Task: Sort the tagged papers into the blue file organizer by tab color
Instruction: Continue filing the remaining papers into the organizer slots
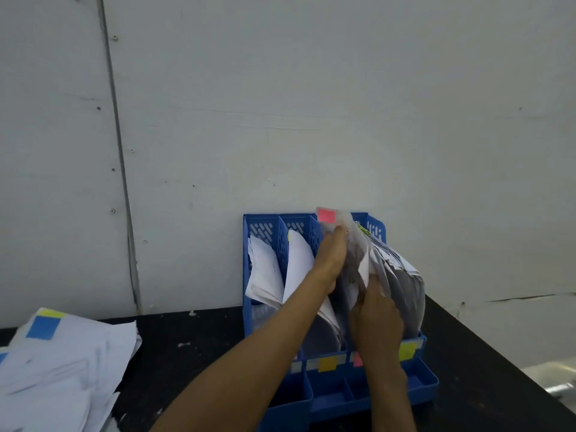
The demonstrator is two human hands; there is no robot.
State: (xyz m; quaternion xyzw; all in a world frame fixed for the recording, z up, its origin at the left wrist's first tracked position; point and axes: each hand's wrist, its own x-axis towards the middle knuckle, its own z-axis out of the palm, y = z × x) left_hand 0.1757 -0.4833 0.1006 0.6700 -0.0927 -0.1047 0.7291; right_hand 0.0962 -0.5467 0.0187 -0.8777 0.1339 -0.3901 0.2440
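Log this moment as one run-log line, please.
step: filing pink-tabbed paper | left hand: grips top | right hand: grips lower sheets | blue file organizer: pink-labelled slot

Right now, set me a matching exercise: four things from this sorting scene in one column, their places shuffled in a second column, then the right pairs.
Things
1 pink tab
2 loose paper pile
3 orange-yellow label
4 right hand

Places
A on the blue file organizer's front rail
B holding the filed papers low, toward the organizer's right side
C on the black table, left of the organizer
D at the top of the sheet that the left hand pinches

Pairs: 1-D, 2-C, 3-A, 4-B
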